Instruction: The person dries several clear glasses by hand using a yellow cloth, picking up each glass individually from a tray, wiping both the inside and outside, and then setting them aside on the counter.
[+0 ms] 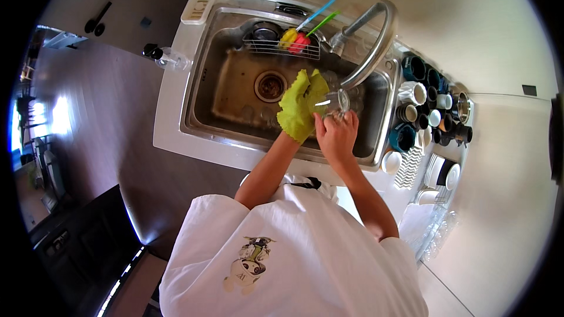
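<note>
A yellow-green cloth (294, 108) covers my left hand (304, 97), so its fingers are hidden. The cloth bunches around the far end of a clear drinking glass (328, 103). My right hand (337, 134) grips the near side of this glass, its thumb towards the cloth. Both hands are over the right half of a stainless steel sink (224, 110), close below the spout of a curved metal faucet (383, 44). More clear glassware seems to lie in the sink behind the held glass, but it is hard to make out.
A wire rack (282, 48) inside the sink holds a dark bowl and yellow and red sponge brushes. Right of the sink stand several cups (414, 92) and stacked dishes (434, 171). A clear pump bottle (172, 58) and a pale soap dish (197, 9) sit on the left counter.
</note>
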Demonstrator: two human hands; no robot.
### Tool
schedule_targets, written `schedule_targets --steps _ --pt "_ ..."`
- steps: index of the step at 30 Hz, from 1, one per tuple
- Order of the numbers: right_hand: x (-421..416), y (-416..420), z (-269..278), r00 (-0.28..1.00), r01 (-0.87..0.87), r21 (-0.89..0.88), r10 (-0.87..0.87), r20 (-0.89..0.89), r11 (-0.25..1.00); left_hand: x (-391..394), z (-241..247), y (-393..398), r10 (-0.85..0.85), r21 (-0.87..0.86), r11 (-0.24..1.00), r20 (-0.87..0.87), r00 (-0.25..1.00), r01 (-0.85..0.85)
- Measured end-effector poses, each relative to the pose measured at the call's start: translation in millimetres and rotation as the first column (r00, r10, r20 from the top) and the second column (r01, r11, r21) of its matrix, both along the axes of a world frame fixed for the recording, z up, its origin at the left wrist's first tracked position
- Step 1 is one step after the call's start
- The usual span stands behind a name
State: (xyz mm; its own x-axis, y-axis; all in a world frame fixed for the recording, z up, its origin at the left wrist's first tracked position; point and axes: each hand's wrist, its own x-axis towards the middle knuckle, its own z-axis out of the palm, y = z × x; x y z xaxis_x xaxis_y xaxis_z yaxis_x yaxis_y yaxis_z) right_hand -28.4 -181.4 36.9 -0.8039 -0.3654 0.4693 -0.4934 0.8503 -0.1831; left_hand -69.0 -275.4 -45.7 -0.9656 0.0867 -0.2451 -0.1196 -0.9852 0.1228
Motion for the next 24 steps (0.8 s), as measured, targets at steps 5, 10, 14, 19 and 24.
schedule_targets --steps 5,10,14,19,24 --pt "-35 13 -12 0.978 0.152 0.028 -0.154 0.143 0.988 5 37 17 -0.057 -0.122 0.988 0.270 0.961 0.093" --pt "-24 6 -18 0.836 0.320 -0.268 -0.138 0.531 0.908 10 37 7 0.001 -0.780 0.598 0.230 0.973 0.184" --pt "2 -12 -6 0.721 0.439 -0.362 -0.083 0.687 0.822 -9 29 -14 -0.088 -0.579 0.787 0.237 0.968 0.213" --pt "-20 26 -10 0.242 0.845 -0.464 0.582 0.776 0.266 -14 42 -23 -0.265 -0.564 0.801 -0.035 0.964 0.199" --pt "-27 28 -17 0.295 0.876 -0.477 0.861 0.415 -0.070 -12 7 -10 -0.190 -0.884 0.459 -0.190 0.963 -0.084"
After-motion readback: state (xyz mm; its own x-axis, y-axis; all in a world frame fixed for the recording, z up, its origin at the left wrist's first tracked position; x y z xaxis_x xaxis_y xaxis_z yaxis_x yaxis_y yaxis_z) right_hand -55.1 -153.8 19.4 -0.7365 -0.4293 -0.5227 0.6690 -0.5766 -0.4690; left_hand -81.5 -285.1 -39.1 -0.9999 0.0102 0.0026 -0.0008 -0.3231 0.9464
